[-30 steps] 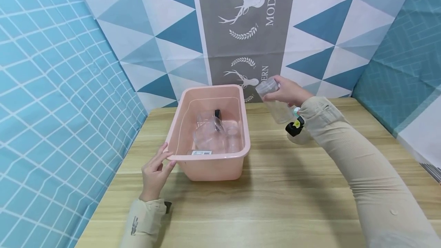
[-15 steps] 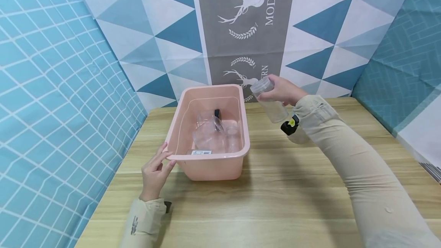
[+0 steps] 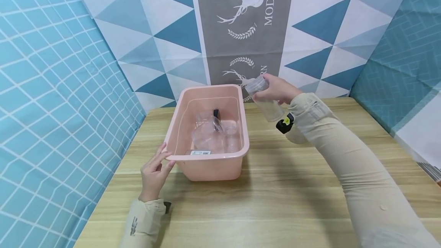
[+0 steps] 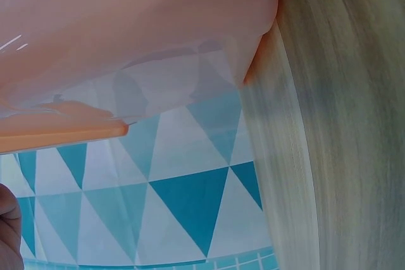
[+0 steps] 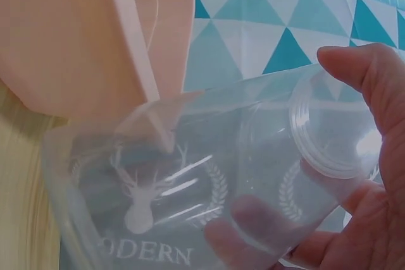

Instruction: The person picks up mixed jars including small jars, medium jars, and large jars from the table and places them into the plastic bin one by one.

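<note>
A clear plastic jar (image 3: 269, 107) with a ridged end is tilted in the air right of the pink basin (image 3: 213, 157). My right hand (image 3: 277, 89) grips it near that upper end, thumb and fingers around it. In the right wrist view the see-through jar (image 5: 158, 188) lies across the picture, with the right hand (image 5: 373, 112) at its ridged end. My left hand (image 3: 154, 175) holds the basin's near left corner, fingers at the rim and thumb against the outer side. Only a sliver of the left hand (image 4: 9, 226) shows in the left wrist view.
Inside the basin lie several clear plastic containers (image 3: 208, 137), a black item (image 3: 216, 114) and a white label (image 3: 200, 152). The basin stands on a wooden table (image 3: 275, 202). Patterned cloth (image 3: 179, 30) hangs behind, with blue grid cloth (image 3: 51, 98) at the left.
My right hand has carried the clear jar left, closer to the basin, keeping its tilt. The left hand and the basin have stayed in place.
</note>
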Motion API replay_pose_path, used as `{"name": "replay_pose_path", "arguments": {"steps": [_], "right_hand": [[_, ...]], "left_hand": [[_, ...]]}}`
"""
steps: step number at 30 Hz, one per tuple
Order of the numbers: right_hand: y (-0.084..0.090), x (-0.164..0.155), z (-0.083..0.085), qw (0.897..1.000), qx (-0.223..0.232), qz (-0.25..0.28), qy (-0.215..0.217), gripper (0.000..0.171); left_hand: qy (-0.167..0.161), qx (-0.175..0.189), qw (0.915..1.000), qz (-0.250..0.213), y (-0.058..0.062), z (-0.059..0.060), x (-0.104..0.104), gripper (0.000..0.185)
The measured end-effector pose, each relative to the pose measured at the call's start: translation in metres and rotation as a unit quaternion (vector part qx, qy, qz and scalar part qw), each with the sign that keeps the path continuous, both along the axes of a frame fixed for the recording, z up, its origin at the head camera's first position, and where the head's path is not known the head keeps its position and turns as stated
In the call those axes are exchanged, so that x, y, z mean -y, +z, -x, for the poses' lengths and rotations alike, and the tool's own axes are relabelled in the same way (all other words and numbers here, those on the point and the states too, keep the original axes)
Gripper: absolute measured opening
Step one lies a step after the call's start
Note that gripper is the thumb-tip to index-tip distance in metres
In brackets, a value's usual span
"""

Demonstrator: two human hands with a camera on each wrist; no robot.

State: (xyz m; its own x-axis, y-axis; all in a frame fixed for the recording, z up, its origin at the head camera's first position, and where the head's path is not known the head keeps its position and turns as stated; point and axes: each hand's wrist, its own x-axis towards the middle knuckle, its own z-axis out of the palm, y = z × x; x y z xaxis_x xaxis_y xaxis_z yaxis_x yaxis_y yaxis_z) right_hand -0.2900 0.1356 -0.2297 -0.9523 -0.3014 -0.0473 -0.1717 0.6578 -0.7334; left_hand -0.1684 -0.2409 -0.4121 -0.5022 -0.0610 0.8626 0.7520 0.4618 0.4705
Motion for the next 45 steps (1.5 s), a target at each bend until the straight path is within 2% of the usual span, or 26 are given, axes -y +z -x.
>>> {"name": "replay_pose_path", "arguments": {"steps": [11, 31, 40, 45], "right_hand": [[0.002, 0.008, 0.001, 0.999, 0.025, 0.032, -0.005, 0.059], [0.001, 0.026, 0.002, 0.999, -0.003, 0.037, 0.006, 0.061], [-0.004, 0.039, 0.004, 0.999, -0.006, 0.043, 0.018, 0.066], [-0.003, 0.046, 0.003, 0.999, -0.011, 0.028, 0.015, 0.067]], "left_hand": [[0.002, -0.002, 1.0000, -0.001, 0.000, -0.001, 0.000, 0.055], [0.003, -0.004, 1.0000, 0.001, 0.000, -0.001, 0.000, 0.053], [-0.001, -0.032, 0.9995, -0.001, -0.002, 0.001, -0.001, 0.050], [-0.002, -0.039, 0.9992, -0.004, -0.003, 0.004, -0.001, 0.051]]}}
